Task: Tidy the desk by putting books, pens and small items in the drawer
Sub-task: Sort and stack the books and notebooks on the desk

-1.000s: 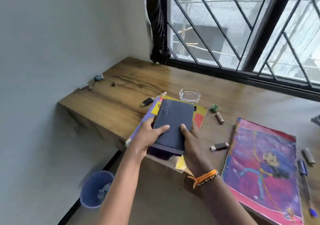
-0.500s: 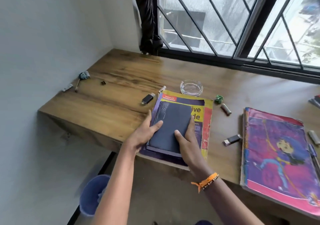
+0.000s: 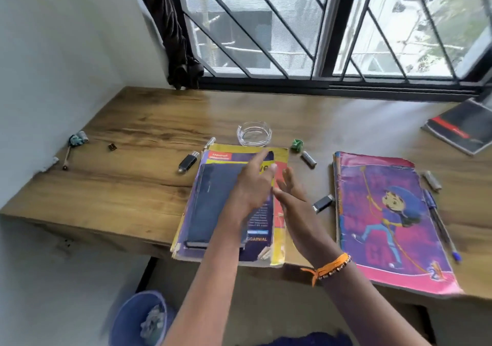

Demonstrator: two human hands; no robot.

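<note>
A dark blue notebook (image 3: pixel 213 201) lies on top of a yellow and purple book (image 3: pixel 277 239) at the desk's front edge. My left hand (image 3: pixel 253 185) hovers over the stack with fingers spread, holding nothing. My right hand (image 3: pixel 292 201), with an orange wristband, is open just right of it, above the book's right edge. A pink and purple cartoon book (image 3: pixel 388 223) lies to the right, with a blue pen (image 3: pixel 439 223) along its right side. No drawer is in view.
On the wooden desk (image 3: pixel 119 185) lie a black USB stick (image 3: pixel 187 162), a glass ashtray (image 3: pixel 254 133), a green scrap (image 3: pixel 297 145), batteries (image 3: pixel 308 158), another USB stick (image 3: pixel 323 203) and a grey book (image 3: pixel 463 129) far right. A blue waste bin (image 3: pixel 141 319) stands below.
Both hands have let go of the dark notebook and lifted off with fingers spread. The stack now rests further onto the desk. The view has shifted right.
</note>
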